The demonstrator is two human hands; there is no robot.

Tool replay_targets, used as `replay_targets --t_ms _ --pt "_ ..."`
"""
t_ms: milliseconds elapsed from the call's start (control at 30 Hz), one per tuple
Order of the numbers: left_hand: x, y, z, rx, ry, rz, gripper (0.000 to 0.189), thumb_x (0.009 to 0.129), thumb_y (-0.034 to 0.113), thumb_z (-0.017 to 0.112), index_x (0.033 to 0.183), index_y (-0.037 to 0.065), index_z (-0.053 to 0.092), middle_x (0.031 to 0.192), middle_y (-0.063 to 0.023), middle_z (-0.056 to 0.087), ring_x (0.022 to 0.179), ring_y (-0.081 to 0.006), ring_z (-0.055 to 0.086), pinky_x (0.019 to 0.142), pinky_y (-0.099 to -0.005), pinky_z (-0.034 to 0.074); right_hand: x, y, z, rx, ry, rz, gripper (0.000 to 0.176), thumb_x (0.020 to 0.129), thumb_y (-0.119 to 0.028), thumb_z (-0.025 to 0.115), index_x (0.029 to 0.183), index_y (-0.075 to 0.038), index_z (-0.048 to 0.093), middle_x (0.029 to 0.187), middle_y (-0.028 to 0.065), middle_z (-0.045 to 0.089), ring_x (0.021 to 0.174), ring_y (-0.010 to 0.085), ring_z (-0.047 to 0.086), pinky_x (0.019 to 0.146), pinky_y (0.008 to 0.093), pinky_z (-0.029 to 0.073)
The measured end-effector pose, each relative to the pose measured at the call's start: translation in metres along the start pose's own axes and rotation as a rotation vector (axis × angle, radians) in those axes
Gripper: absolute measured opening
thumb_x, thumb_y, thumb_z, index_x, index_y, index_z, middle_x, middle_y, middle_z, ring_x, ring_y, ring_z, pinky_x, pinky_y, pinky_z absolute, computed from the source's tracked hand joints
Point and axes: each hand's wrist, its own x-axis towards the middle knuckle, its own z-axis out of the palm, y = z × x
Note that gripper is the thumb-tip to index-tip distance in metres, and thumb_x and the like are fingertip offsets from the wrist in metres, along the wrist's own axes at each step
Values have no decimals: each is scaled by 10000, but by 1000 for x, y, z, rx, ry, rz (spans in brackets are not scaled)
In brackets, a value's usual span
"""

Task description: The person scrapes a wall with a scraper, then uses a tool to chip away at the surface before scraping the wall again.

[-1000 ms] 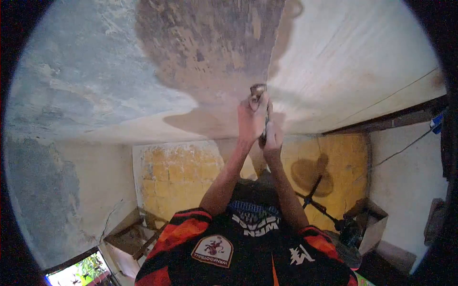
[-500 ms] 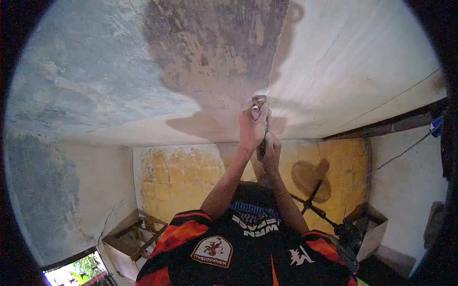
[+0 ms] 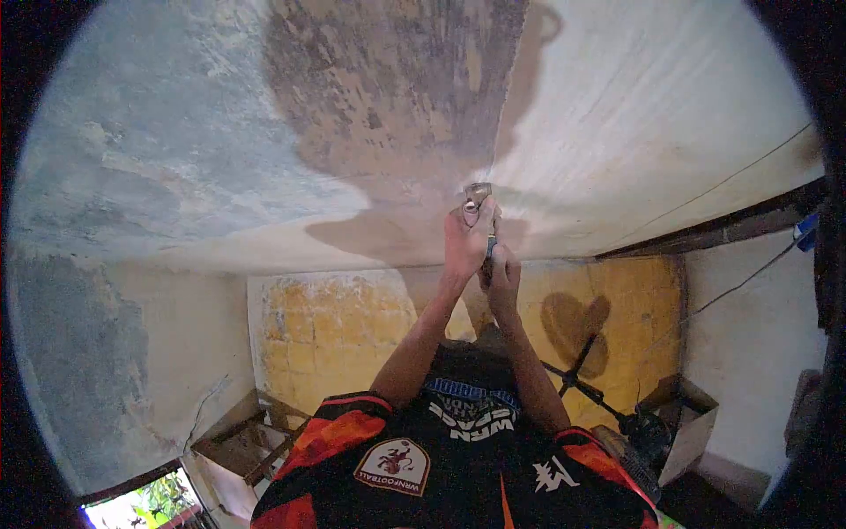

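Note:
A small scraper-like tool (image 3: 478, 189) with a metal head touches or nearly touches the wall, close to the border between the patchy grey coat and the pale surface. My left hand (image 3: 464, 242) is closed round it just below the head, thumb near a round metal part. Lower down, my right hand (image 3: 502, 278) grips the dark handle, most of which the fingers hide. A dark shadow lies over the patchy wall (image 3: 379, 88) above the hands.
Behind is a yellow block wall (image 3: 352, 326). A black fan (image 3: 648, 430) stands at the lower right, beside a wooden box (image 3: 692, 428). Wooden furniture (image 3: 233, 454) and a bright opening (image 3: 150, 502) are at the lower left. A thin cable (image 3: 749, 286) hangs at the right.
The tool's head and both hands have shifted slightly down in the view. The grip of both hands stays the same.

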Motion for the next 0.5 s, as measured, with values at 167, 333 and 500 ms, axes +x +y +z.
replay_targets --t_ms 167,333,500 --pt "2 21 0 78 -42 21 225 951 205 605 811 30 625 688 15 603 609 -65 534 530 -246 428 -6 -28 5 136 -11 157 348 1023 -338 395 814 -91 521 570 -48 420 470 50 402 422 234 287" --pt "-2 18 5 19 19 -103 300 946 229 577 732 19 568 609 -13 546 553 -86 504 505 -272 414 0 -16 5 116 -3 126 350 1019 -275 381 848 -39 575 566 -23 438 456 56 392 418 235 318" --pt "9 9 0 54 -17 -39 307 941 221 590 724 6 571 611 -13 553 555 -76 486 501 -283 401 -4 -47 9 39 21 103 399 1029 -280 375 714 -75 510 558 -14 464 434 68 402 401 244 318"
